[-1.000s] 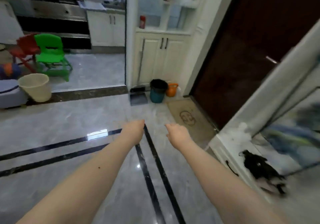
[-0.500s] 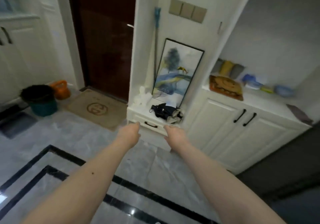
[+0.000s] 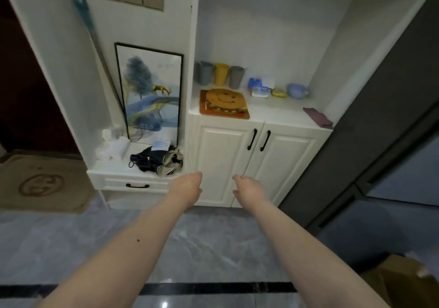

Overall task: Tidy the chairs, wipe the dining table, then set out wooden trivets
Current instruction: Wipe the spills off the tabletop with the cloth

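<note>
Reaching toward the white cabinet, both hands bare and holding nothing

Facing a white cabinet (image 3: 237, 160) with two doors and black handles, the person holds both forearms out over the grey marble floor (image 3: 213, 243). The left hand (image 3: 187, 190) and the right hand (image 3: 249, 188) hang in front of the cabinet doors, fingers loosely curled and relaxed, grasping nothing and touching nothing. On the cabinet top, at its left end, lies the stack of wooden trivets (image 3: 224, 103), the uppermost round with a smiling face, resting on an orange square one. Behind the stack stand three cups (image 3: 221, 74), grey, yellow and grey. Further right along the cabinet top sit a blue cup (image 3: 297, 90) and small blurred packets, and at its right end a purple cloth (image 3: 318, 116). Left of the cabinet a framed painting (image 3: 152, 93) leans in a niche above a drawer (image 3: 136, 185), with a dark folded umbrella (image 3: 148, 161) lying before it. Right of the cabinet stands a dark refrigerator (image 3: 380, 129). A brown doormat (image 3: 42, 184) lies on the floor far left of the cabinet
</note>
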### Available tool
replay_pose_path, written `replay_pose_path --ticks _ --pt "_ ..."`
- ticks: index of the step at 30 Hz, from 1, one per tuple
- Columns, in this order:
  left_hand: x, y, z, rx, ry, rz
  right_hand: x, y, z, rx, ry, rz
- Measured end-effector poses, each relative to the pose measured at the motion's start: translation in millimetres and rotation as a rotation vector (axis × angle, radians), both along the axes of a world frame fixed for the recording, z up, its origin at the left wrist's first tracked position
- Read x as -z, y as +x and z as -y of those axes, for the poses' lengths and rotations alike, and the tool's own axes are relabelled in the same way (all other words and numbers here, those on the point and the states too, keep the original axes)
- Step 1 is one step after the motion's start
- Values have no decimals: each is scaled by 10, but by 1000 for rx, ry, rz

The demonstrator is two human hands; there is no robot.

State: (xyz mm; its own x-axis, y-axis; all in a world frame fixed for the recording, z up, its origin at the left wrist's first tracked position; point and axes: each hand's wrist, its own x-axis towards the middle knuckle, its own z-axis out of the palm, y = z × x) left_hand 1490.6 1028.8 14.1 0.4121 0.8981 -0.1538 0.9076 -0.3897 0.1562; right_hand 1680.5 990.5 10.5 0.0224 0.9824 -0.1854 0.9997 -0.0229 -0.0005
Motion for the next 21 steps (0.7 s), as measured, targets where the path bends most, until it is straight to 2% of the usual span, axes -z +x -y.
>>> replay_pose_path --ticks 9,21 --pt "24 1306 -630 144 -35 3 3 1277 -311 121 -29 -19" --pt "-86 3106 -1971 432 -1 190 -172 2755 -1280 405 80 -21"
